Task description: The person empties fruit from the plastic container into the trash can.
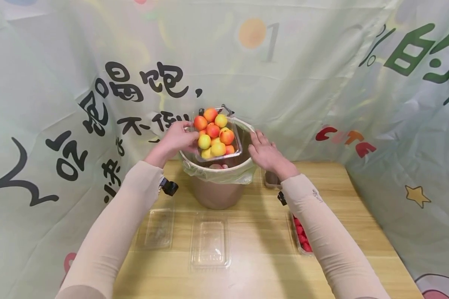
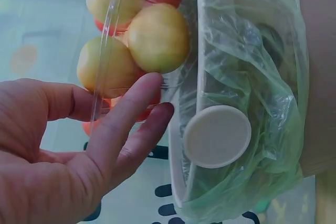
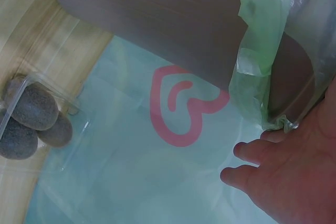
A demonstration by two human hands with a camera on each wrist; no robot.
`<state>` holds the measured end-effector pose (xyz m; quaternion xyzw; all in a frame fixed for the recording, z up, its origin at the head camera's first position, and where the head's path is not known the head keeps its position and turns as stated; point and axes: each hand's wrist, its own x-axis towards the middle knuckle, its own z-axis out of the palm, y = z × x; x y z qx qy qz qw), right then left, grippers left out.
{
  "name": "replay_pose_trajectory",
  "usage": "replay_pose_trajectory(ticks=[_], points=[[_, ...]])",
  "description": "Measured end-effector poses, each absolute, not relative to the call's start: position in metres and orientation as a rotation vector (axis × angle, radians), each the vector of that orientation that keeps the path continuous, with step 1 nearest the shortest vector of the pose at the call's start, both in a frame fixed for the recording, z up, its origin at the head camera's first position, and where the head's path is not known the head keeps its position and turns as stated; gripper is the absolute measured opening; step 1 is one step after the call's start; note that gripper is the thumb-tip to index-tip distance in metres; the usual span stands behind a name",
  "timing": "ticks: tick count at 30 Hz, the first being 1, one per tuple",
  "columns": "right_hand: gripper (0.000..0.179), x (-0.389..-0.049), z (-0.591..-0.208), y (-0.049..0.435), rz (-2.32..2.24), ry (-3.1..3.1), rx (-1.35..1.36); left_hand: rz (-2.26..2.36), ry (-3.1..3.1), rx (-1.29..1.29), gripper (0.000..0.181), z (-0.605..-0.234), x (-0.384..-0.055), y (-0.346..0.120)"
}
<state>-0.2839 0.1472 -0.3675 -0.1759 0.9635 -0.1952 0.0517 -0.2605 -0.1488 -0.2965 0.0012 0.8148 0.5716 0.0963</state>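
Fruit box (image 1: 233, 155) points forward; long axis slants slightly left.

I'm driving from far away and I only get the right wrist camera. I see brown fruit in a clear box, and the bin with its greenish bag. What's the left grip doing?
Observer: The left grip is holding a clear box of red and yellow fruit.
Operator: Ooh! Any other fruit box hiding from me?
Observer: Yes, a box of what look like red berries, partly covered by the right sleeve.
Operator: And what's on the table in front of the bin?
Observer: Two clear plastic containers lie on the table in front of the bin.
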Motion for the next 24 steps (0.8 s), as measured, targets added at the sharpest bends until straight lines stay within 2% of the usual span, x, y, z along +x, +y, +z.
replay_pose_trajectory(ticks=[6,17,24], points=[[0.071,-0.283,-0.366,0.147,-0.589,2.942,-0.539,1.649,2.63,0.025,0.042,-0.301,-0.27,-0.144],[0.071,-0.284,-0.368,0.146,-0.588,2.927,-0.538,1.55,2.993,-0.036,0.058,-0.32,-0.274,-0.133],[0.071,-0.284,-0.368,0.148,-0.597,2.931,-0.531,1.621,3.083,-0.072,0.053,-0.327,-0.278,-0.129]])
